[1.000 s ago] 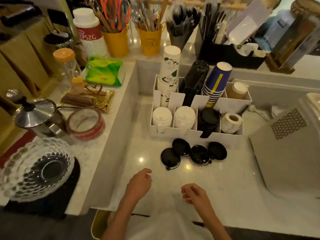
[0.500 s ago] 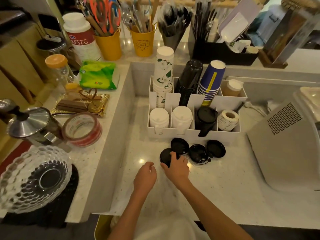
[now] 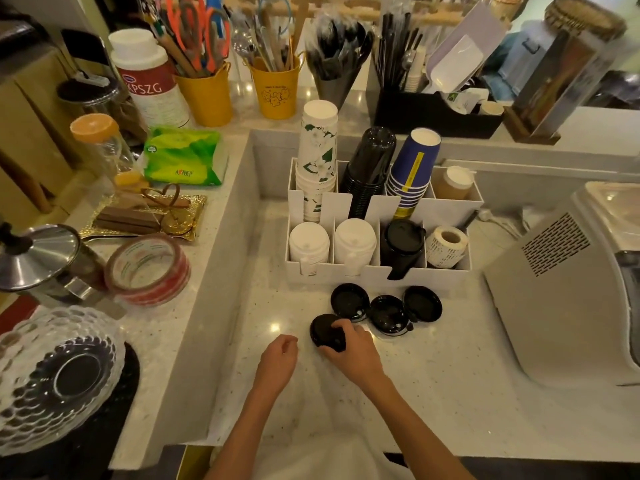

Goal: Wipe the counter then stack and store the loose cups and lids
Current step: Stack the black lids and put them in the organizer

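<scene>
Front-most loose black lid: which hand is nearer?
Right. The right hand grips the black lid from its right side; the left hand sits just left of it, loosely curled, not touching.

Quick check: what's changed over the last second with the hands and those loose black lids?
The right hand reached forward and left from the counter edge and now grips the nearest black lid. The left hand edged slightly forward, holding nothing. The lid has not visibly shifted; the other three lids and the white organizer stayed put.
</scene>
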A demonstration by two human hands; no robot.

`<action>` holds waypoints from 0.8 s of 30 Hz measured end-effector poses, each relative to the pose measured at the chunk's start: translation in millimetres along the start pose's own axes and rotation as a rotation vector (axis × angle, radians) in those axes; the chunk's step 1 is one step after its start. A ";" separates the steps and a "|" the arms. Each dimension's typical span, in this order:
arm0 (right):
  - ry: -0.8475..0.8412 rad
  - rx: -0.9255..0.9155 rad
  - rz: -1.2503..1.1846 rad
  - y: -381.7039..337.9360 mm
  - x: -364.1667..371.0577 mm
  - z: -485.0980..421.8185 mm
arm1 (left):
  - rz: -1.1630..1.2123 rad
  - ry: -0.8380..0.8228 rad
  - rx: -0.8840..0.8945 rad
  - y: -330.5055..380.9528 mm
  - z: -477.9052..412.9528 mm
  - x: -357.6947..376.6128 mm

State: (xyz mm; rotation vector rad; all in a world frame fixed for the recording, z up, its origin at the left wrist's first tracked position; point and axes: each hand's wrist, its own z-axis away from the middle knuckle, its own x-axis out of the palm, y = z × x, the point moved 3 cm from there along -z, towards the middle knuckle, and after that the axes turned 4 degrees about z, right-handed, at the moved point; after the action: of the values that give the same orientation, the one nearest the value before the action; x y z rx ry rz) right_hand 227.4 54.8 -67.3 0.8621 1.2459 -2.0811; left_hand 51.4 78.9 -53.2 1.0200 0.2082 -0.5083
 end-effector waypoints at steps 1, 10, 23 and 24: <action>-0.029 -0.009 -0.140 -1.4 -4.5 6.0 | 0.088 -0.005 -0.040 1.6 2.0 1.4; -0.275 -0.216 -0.399 -23.7 -1.6 71.4 | 1.112 -0.482 -0.373 4.2 15.8 17.3; 0.164 -0.110 0.242 -9.3 -53.6 -30.1 | 1.245 -0.284 -0.414 11.7 16.4 4.6; 0.105 -0.109 0.325 -7.6 -53.3 -40.0 | 1.261 -0.287 -0.403 12.2 16.1 3.3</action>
State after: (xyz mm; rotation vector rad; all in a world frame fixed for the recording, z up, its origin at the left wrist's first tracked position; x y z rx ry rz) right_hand 265.3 101.1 -37.2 1.0573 1.1721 -1.7164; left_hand 59.2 69.3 -36.9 0.5077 -0.5616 0.5294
